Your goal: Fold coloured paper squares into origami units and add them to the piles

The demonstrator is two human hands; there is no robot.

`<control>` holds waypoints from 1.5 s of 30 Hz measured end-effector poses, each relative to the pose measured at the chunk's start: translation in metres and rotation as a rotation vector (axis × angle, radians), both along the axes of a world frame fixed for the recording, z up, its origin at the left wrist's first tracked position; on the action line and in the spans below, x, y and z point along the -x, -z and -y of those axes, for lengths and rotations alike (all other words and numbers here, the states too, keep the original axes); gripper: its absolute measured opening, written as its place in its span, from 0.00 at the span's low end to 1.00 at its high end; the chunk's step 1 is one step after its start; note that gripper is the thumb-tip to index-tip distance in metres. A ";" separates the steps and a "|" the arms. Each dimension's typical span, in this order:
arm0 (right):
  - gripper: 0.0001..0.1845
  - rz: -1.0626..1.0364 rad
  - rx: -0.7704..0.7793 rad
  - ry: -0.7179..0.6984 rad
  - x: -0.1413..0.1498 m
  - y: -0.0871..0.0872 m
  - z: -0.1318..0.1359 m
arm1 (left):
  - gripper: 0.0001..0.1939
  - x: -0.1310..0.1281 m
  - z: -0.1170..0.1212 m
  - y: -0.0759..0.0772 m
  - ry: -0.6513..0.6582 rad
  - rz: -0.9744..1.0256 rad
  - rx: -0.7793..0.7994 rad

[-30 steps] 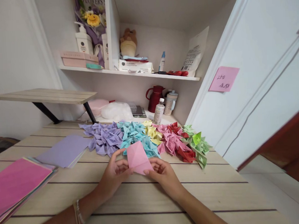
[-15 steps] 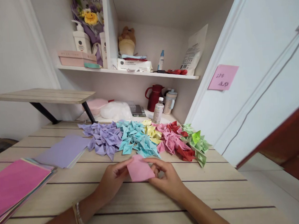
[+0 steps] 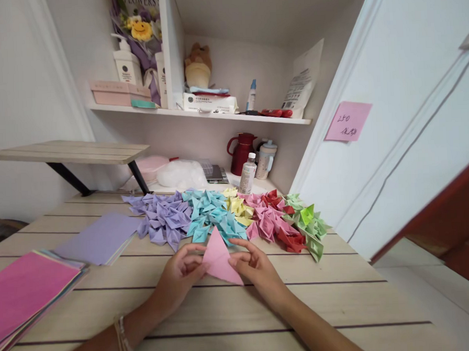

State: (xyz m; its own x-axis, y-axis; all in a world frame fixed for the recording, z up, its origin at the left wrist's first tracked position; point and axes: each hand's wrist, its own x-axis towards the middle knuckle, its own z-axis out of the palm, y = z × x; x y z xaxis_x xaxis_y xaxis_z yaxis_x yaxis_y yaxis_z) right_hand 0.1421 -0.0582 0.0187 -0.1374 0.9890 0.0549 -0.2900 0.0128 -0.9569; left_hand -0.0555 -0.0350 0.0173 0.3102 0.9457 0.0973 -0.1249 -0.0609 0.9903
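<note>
A pink sheet of paper (image 3: 220, 261), folded to a point at its top, stands between both hands just above the wooden table (image 3: 234, 311). My left hand (image 3: 180, 275) pinches its left edge with thumb and fingers. My right hand (image 3: 255, 266) grips its right edge, the index finger stretched across the fold. Right behind the paper lies a row of folded paper shapes: purple (image 3: 160, 217), blue (image 3: 213, 216), yellow (image 3: 236, 204), pink (image 3: 266, 218), red (image 3: 290, 238) and green (image 3: 310, 224).
A stack of pink sheets (image 3: 26, 294) and a stack of purple sheets (image 3: 100, 237) lie at the left. A small raised wooden shelf (image 3: 68, 151) stands at the back left. A red jug (image 3: 243, 151), a small bottle (image 3: 248, 173) and a wall shelf (image 3: 200, 113) are behind. A white door (image 3: 404, 119) is at the right.
The pink paper went from a taller upright piece to a flattened fold, and now shows a pointed, triangular top. Both hands stayed in the same spot on it.
</note>
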 end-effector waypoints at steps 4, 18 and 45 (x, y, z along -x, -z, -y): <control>0.27 -0.021 0.064 0.003 0.000 -0.003 0.001 | 0.24 -0.002 0.000 0.002 0.077 0.020 0.080; 0.14 -0.217 0.240 -0.083 0.008 -0.005 0.011 | 0.14 0.000 -0.008 0.003 0.201 0.019 0.139; 0.11 0.497 -0.283 -0.003 -0.002 -0.007 0.006 | 0.18 -0.001 -0.005 -0.002 0.130 0.046 0.150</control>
State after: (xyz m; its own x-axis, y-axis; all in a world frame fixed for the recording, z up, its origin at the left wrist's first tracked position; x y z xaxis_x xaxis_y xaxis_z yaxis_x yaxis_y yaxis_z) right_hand 0.1443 -0.0643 0.0254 -0.2168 0.9448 0.2456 0.1935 0.2882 -0.9378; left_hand -0.0545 -0.0300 0.0195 0.4295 0.9027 -0.0246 -0.1676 0.1064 0.9801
